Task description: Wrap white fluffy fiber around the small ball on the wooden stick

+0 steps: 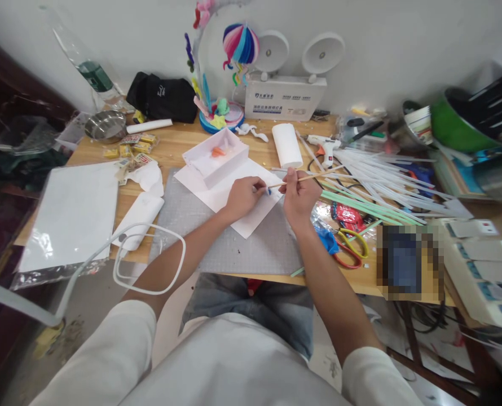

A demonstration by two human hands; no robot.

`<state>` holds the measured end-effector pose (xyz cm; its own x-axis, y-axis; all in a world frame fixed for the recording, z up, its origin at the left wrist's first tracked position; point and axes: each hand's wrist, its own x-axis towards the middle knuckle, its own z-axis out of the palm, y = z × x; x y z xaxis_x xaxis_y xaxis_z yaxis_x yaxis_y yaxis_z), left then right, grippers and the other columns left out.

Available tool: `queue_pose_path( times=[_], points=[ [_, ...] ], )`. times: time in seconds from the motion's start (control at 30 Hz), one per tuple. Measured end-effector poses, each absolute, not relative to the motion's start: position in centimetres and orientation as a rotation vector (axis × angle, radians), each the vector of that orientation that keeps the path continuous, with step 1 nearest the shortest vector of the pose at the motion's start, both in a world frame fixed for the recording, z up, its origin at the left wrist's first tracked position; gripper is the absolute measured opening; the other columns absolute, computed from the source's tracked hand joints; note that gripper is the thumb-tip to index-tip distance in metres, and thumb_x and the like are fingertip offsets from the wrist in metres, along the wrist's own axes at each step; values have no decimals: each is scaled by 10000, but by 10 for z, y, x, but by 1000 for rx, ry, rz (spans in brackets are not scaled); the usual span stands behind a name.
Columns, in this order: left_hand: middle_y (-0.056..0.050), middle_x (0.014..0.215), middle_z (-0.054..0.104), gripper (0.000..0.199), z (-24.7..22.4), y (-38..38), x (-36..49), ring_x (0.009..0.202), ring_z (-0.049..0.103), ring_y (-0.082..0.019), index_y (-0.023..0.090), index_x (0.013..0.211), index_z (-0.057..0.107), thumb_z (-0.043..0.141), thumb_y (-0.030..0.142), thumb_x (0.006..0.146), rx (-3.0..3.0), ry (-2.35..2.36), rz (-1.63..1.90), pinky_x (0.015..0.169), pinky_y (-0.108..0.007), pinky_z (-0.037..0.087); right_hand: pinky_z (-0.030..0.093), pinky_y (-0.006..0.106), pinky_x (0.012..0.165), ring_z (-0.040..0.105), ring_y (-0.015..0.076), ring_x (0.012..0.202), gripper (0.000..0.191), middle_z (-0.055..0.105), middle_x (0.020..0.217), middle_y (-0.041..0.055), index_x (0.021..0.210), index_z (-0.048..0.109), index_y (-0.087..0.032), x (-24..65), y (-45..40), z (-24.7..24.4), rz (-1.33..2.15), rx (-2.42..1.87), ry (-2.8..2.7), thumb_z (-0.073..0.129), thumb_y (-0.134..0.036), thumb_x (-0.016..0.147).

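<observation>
1. Wooden tabletop (172,149) runs up to a pale wall (149,34); on it we have a grey mat (183,248) bearing white paper (245,220).
2. Our right hand (299,197) grasps a thin stick (312,176) in its fingers, over the paper's right corner; the stick slants up to the right.
3. Our left hand (245,197) has its fingers pinched together at the stick's left end, where a blue bit (269,191) shows; we cannot tell which they grip.
4. Beyond our left hand, an open box (228,168) sits on the paper, an orange piece (218,151) inside.
5. To our right lie a glue gun (327,148), white strips (373,169) and scissors (349,247).
</observation>
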<state>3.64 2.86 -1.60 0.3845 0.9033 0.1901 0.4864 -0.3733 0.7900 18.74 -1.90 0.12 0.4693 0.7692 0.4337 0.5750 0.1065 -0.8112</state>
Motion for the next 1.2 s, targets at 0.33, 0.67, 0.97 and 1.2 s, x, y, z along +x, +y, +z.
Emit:
queue_pose_path(
  times=[0.33,0.67,0.97,1.2],
  points=[
    [-28,835,764,76,-14,33,41,785,672,-162,179,837,754,681,162,826,1919,1234,798,782,-289,488,461,309,669,579,141,557,576,581,521,-7,623,537,-246,184,-32,19,27,-1547,-1319,315,-596,1022],
    [-38,824,764,62,-8,33,40,757,664,-152,169,814,762,708,147,836,1849,1213,787,778,-284,492,452,316,697,580,150,585,494,593,552,-8,651,534,-246,182,-27,13,55,-1574,-1405,387,-540,1020],
    [-46,867,780,63,-10,33,39,803,682,-168,176,830,765,708,164,854,1852,1194,809,810,-305,508,444,315,692,593,150,592,495,610,565,-7,656,528,-251,182,-25,10,61,-1572,-1413,379,-550,1021],
    [-52,854,774,61,-12,35,39,788,683,-163,166,830,763,706,162,854,1813,1197,807,799,-292,505,433,317,685,575,157,585,497,590,545,-11,636,502,-255,182,-24,8,62,-1565,-1424,381,-549,1018]
  ],
)
